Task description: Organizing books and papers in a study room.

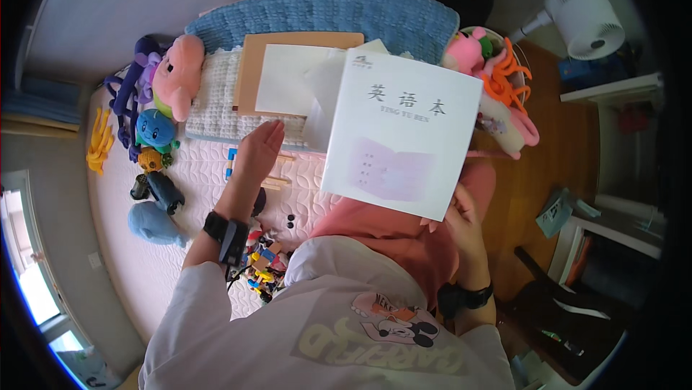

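Note:
My right hand [464,219] grips the lower right corner of a white exercise book [403,136]. Its cover bears printed writing and a pale purple open-book shape, and it is raised above my lap. My left hand [260,149] holds nothing; its fingers are stretched out, close to the near edge of a brown cardboard folder [250,73]. On that folder lie white paper sheets [286,81], and greyish, partly see-through sheets [320,125] reach under the exercise book, which hides part of them.
Plush toys [175,79] line the bed's left side. A heap of small toy blocks [265,265] lies by my left hip. Behind the folder is a folded blue blanket [324,11]. At right stand a basket of plush toys [505,73] and a white fan [586,17].

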`<state>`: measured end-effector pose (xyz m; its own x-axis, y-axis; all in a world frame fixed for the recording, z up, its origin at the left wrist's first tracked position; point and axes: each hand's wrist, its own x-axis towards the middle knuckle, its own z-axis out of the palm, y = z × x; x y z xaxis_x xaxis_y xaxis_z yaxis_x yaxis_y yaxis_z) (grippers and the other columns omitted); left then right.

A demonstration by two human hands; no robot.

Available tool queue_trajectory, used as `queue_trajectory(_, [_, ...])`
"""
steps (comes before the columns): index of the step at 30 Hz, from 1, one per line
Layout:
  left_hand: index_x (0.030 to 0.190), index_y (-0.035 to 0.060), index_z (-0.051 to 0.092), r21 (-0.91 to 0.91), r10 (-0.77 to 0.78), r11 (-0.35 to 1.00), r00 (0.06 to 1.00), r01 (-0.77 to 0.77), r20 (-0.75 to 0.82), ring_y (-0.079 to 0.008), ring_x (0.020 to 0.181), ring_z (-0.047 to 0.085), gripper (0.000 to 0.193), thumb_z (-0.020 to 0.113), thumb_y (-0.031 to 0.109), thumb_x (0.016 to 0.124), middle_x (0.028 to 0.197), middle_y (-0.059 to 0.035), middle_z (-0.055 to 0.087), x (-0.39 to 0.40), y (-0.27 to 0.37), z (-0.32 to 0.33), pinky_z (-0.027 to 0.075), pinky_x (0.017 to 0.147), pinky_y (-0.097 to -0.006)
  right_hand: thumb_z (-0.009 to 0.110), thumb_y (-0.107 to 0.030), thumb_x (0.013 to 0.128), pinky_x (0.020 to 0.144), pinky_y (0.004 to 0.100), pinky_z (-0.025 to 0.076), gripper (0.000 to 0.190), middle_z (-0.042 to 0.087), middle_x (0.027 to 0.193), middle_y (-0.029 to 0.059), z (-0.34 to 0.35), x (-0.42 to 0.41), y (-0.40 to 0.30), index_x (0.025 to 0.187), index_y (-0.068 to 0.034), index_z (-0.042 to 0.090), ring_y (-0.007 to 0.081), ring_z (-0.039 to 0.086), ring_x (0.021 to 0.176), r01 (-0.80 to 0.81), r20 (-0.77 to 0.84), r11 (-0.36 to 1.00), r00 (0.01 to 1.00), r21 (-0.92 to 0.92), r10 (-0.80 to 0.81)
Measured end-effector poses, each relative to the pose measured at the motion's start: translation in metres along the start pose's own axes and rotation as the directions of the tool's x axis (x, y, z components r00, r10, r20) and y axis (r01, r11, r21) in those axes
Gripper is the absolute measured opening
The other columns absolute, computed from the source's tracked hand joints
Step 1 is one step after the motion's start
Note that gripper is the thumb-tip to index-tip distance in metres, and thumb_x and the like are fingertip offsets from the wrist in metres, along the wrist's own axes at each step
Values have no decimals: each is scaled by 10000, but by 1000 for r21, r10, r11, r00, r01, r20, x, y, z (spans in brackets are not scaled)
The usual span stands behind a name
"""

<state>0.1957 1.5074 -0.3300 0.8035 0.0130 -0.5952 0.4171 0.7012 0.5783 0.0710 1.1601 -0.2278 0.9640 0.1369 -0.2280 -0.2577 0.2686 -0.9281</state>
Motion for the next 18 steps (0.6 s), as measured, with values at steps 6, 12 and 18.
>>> queue_trajectory(6, [1105,-33,401,88,27,996,998,-22,-57,-266,1065,455,278,431,11,832,1130,-151,447,36,1,-12,372,945,-343,434,-111,863,447,206,422,284,586,743,89,2,3,3,1115,20,439,142,570,567,42,-206,994,978,104,-19])
queue_trajectory(12, [1077,58,414,55,284,957,959,-284,8,-188,918,526,268,476,5,821,1042,-68,497,24,-7,37,463,794,-301,437,-102,864,475,211,419,280,583,706,103,-7,1,-1,1114,24,431,145,551,547,61,-295,994,955,94,-31])
queue_trajectory(18, [1170,97,347,277,590,759,803,-589,89,-154,936,500,402,505,6,812,1074,-72,480,32,33,27,458,736,-282,444,-93,834,428,200,410,302,585,757,92,-7,3,-1,1115,15,452,131,543,532,91,-297,994,952,65,-67])
